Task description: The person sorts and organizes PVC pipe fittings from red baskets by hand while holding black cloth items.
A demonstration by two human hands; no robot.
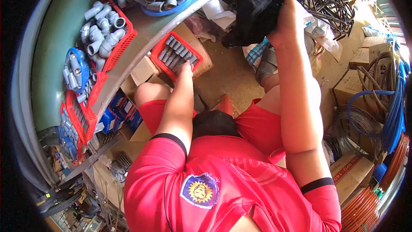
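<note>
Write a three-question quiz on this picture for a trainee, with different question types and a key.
1. Multiple choice. Where is the left hand?
A) At the shirt badge
B) At the red basket of grey pipe pieces
C) At the blue cable

2. True or false: the right hand is holding a cardboard box.

3. Fill in the colour: the round basket at the top of the picture, also filled with grey pipe pieces, is ____.

Key:
1. B
2. False; it holds a black bag
3. Blue

1 red basket (163, 67) holds grey fittings (172, 53), left of 1 crumpled black bag (254, 12).
</note>
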